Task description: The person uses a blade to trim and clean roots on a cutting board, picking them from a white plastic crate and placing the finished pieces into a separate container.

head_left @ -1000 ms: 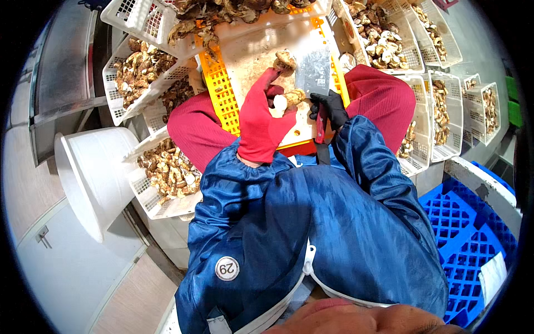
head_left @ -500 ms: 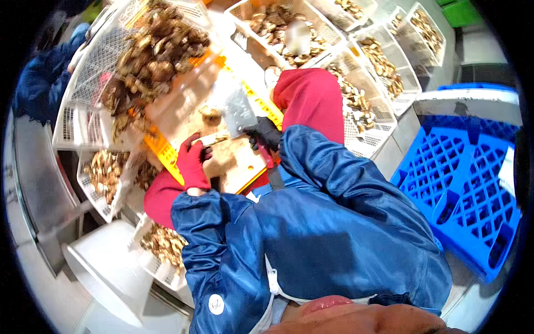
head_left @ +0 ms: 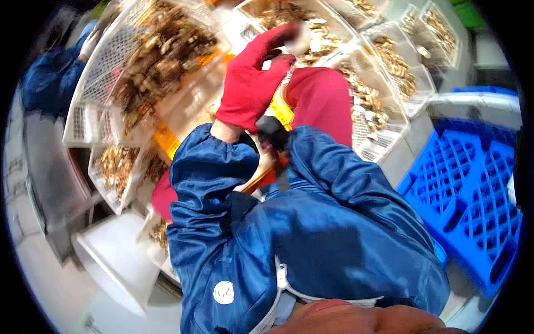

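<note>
My left hand [head_left: 255, 83], in a red glove, reaches across to a far white crate [head_left: 340, 32] of mushrooms. Its finger and thumb are spread, with no object visible between them; a pale blur overlaps the fingertips. Low by my lap is my right hand [head_left: 272, 136], in a dark glove, curled and smeared by motion. The broad grey knife blade seen at it earlier is now hidden behind my left arm. Between my knees, a pale board [head_left: 192, 119] with yellow-orange edging is partly covered by that arm. Brown mushrooms [head_left: 167, 61] are heaped at its far left.
White mesh crates of cut mushrooms stand around me, including one at the right [head_left: 370, 108] and one at the left [head_left: 117, 170]. A blue plastic pallet [head_left: 453, 183] lies right, a white bin [head_left: 119, 256] lower left. Another person's blue sleeve [head_left: 53, 83] shows far left.
My left hand has swung from the board up toward the far crate, no longer with the pale mushroom piece. A pale piece now shows near the upper-right crates. The view has shifted slightly.
</note>
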Demonstrator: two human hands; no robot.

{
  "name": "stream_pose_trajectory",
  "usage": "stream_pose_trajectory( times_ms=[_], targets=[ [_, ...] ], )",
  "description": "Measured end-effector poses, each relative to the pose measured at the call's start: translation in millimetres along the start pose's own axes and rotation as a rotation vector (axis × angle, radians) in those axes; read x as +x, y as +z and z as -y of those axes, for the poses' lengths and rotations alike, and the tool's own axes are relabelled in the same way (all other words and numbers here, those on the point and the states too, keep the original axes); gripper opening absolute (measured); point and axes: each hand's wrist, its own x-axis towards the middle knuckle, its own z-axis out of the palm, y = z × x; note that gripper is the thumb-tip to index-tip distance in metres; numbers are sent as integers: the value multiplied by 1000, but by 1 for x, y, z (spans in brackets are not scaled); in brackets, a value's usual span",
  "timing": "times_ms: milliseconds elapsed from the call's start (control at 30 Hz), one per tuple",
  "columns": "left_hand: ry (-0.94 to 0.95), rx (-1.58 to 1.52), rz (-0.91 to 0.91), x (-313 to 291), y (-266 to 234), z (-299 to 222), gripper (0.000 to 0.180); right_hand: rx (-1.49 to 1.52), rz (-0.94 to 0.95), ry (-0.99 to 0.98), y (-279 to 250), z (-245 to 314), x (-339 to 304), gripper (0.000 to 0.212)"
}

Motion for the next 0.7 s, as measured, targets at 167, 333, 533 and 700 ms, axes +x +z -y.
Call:
stream_pose_trajectory(
  times_ms=[167,333,533,700],
  targets=[
    [-219,114,-701,-100,-178,-10,26,13,-21,16,-12,2,-6,22],
    [-396,291,-1004,-202,-311,-35,24,-46,3,27,3,14,-16,22],
    [-534,1284,-51,-240,-407,66,23,5,-99,110,7,11,-18,18],
    [-1016,1092,208,-234,-404,141,27,-151,-193,191,6,14,-17,18]
  ],
)
